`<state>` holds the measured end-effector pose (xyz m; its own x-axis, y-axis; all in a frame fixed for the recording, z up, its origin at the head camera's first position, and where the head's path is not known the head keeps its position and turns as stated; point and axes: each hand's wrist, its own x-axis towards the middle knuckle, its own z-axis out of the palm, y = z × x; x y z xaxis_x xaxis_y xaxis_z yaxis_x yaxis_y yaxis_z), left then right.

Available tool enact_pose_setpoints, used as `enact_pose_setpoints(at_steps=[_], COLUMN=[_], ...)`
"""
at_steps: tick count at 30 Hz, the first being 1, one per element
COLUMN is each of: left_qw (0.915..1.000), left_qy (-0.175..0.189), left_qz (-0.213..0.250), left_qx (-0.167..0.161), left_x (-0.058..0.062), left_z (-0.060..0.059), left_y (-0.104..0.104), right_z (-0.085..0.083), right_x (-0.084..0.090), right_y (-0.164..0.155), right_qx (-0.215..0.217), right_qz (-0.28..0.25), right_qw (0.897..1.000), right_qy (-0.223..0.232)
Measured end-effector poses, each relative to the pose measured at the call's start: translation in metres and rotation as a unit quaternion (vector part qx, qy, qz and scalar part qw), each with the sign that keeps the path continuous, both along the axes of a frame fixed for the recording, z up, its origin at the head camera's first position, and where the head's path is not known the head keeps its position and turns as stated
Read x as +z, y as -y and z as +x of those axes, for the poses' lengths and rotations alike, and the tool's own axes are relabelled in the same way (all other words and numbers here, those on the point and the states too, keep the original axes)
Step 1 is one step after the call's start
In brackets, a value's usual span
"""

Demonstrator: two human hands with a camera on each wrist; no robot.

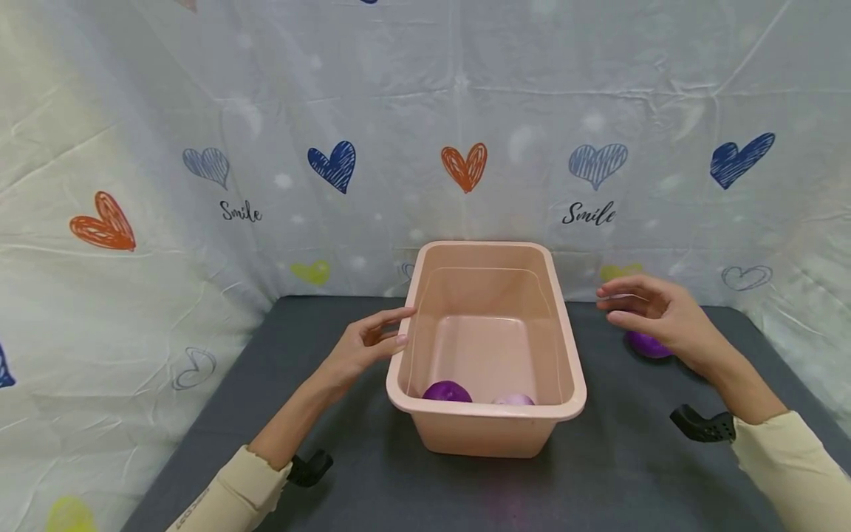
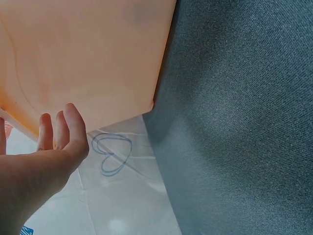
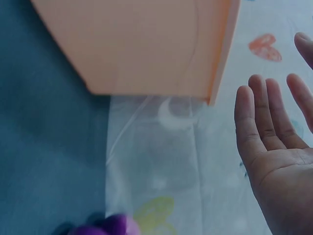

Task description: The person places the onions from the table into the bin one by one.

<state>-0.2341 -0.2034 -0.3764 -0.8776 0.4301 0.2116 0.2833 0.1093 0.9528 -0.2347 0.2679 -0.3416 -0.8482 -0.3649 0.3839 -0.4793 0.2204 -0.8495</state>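
A peach-coloured plastic tub [image 1: 488, 430] stands on the dark table. Inside its near end are a dark purple rounded thing [image 1: 447, 391] and a pale lilac one [image 1: 514, 399]; the front rim partly hides both. My left hand [image 1: 362, 347] is at the tub's left side, relaxed fingers by the rim. In the left wrist view those fingers [image 2: 76, 125] lie beside the outer wall. Right of the tub, my right hand [image 1: 654, 314] hovers with loosely bent fingers and holds nothing. Behind and below it a purple rounded thing [image 1: 646, 346] is partly hidden; its kind is unclear.
The dark grey table [image 1: 346, 473] reaches back to a pale hanging sheet [image 1: 399, 96] printed with hearts and words. More of the same sheet hangs at both sides. In the right wrist view, purple rounded things [image 3: 115, 226] show at the bottom edge, cut off.
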Motion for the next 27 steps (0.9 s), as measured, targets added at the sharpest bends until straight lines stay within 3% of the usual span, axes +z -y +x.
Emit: enact_pose_setpoints(at_steps=[15, 21, 27], left_qw=[0.9999, 0.9998, 0.9990], left_qy=[0.015, 0.021, 0.035], left_qz=[0.002, -0.007, -0.028], left_qx=[-0.006, 0.000, 0.005], left_x=[0.001, 0.007, 0.012], left_z=[0.001, 0.001, -0.001], left_y=[0.000, 0.003, 0.006], right_z=[0.024, 0.032, 0.035], right_x=[-0.026, -0.034, -0.047], right_y=[-0.080, -0.103, -0.127], right_qx=[-0.078, -0.142, -0.182], right_qz=[0.040, 0.080, 0.087], right_qw=[0.996, 0.987, 0.979], right_qy=[0.002, -0.013, -0.012])
